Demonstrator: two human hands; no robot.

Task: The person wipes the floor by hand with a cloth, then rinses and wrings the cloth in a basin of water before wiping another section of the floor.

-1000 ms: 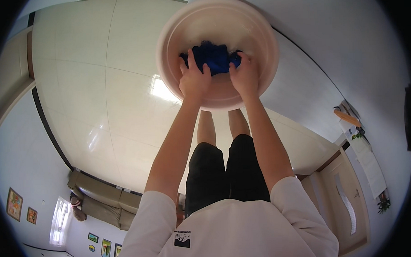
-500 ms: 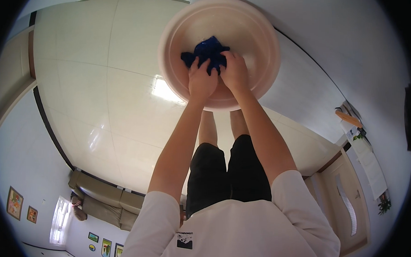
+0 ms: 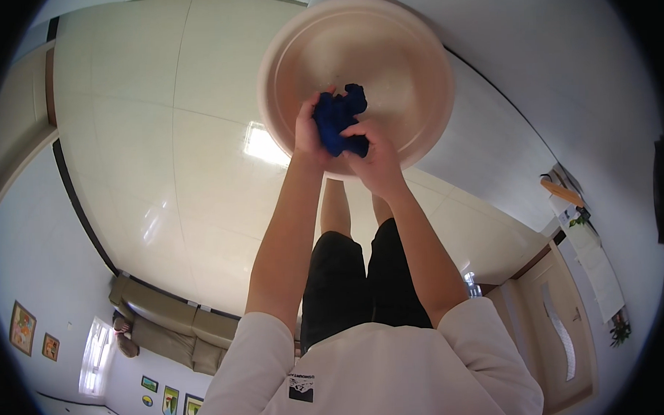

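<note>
A bunched dark blue cloth point(image 3: 334, 121) is held over the near left part of a large pale pink basin point(image 3: 430, 50). My left hand point(image 3: 310, 133) cups the cloth from its left side, with fingertips showing past its upper edge. On the near right, my right hand point(image 3: 374, 156) grips the lower end of the cloth between thumb and fingers. The cloth looks wet and crumpled; its exact kind cannot be told. Shallow water seems to lie in the basin under it.
Pale glossy floor tiles point(image 3: 125, 141) spread left of the basin, with a white wall point(image 3: 532, 69) on the right. A brown sofa point(image 3: 168, 323) stands at the lower left, and a door point(image 3: 555, 309) at the lower right. My legs are just below the basin.
Both hands have lifted the blue cloth from the basin's bottom and drawn it nearer to me. My left hand has turned to cup it; my right hand has moved down to its lower end.
</note>
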